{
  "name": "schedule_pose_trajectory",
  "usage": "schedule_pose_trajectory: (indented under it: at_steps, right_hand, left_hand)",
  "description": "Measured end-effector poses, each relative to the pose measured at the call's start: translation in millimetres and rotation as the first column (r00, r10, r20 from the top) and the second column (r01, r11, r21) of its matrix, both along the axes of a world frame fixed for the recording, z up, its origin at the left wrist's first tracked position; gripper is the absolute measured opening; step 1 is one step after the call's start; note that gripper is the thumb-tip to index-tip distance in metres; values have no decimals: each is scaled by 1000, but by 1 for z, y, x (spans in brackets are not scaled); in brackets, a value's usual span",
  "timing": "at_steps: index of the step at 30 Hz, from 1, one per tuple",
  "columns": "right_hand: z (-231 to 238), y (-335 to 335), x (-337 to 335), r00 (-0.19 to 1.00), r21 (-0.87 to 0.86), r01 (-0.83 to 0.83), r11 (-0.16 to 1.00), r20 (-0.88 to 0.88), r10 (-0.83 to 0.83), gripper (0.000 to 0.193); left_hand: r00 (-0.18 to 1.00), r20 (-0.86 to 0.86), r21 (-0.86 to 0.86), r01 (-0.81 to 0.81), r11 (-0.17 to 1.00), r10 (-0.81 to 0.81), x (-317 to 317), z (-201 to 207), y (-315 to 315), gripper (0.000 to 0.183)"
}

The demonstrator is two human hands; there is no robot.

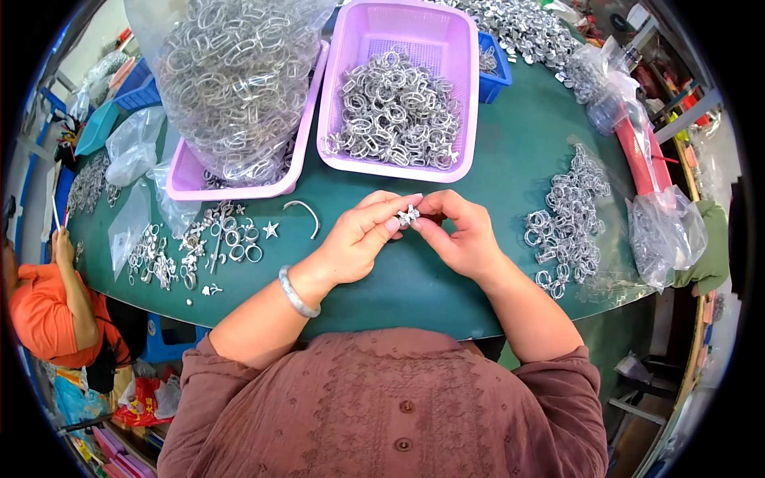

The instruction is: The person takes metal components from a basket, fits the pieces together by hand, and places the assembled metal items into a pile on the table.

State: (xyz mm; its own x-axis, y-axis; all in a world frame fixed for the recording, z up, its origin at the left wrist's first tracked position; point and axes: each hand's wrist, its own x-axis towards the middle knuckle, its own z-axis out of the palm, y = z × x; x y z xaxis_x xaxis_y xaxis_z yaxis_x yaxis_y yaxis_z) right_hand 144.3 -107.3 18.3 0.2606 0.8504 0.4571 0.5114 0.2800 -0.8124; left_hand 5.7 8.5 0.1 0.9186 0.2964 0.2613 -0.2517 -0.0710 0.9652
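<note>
A small silvery metal piece with star-like points [408, 215] sits pinched between the two hands, over the bare green tabletop [494, 151] just in front of the person's chest. The left hand [362, 235] closes its thumb and forefinger on the piece from its own right side, and the right hand [458, 231] closes its fingertips on it from the opposite side, so the piece lies at the very tips of both, equally near each; it is too small to tell its long axis. Directly beyond the hands stands a lilac plastic basket heaped with silvery oval metal rings [398, 95]. Beyond the left hand and further left is a second lilac basket holding a clear bag stuffed with rings [231, 80], with loose rings and a small metal star [271, 230] nearer that wrist. To the right hand's outer side lies a loose pile of linked rings [566, 223].
</note>
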Motion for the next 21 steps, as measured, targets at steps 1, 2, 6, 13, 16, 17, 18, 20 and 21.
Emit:
schedule_pose_trajectory:
  at_steps: [1,2,6,13,16,17,18,20,21]
  right_hand:
    - [-1,0,0,1000,-6,7,1000,-7,-8,13]
    - [-1,-1,1,1000,-10,20,1000,-11,-20,13]
    - [0,-2,7,1000,-41,-21,999,-6,21,13]
    - [65,5,82,897,-189,325,927,-251,-365,9]
    - [91,33,136,830,-185,481,857,-218,-513,8]
    - [97,44,155,817,-198,526,827,-154,-556,8]
    - [101,49,178,837,-196,500,843,-141,-529,13]
    - [104,68,193,821,-160,518,840,-180,-541,30]
    - [103,66,193,816,-163,526,835,-182,-549,30]
  left_hand:
    - [1000,7,1,6,1000,-6,0,1,-1,32]
    - [1000,-22,19,-2,1000,2,0,4,-2,32]
    - [999,-50,28,-8,1000,9,-4,1,-5,36]
    - [993,-81,21,-81,996,83,-9,2,-5,36]
    - [995,-79,105,-50,993,58,-7,8,-8,34]
    - [995,-79,128,-49,991,60,-5,8,-9,33]
    - [996,-77,154,-36,987,48,-3,8,-9,32]
    - [994,-92,153,-40,987,55,-4,6,-6,31]
    - [991,-101,149,-69,986,85,-4,5,-5,31]
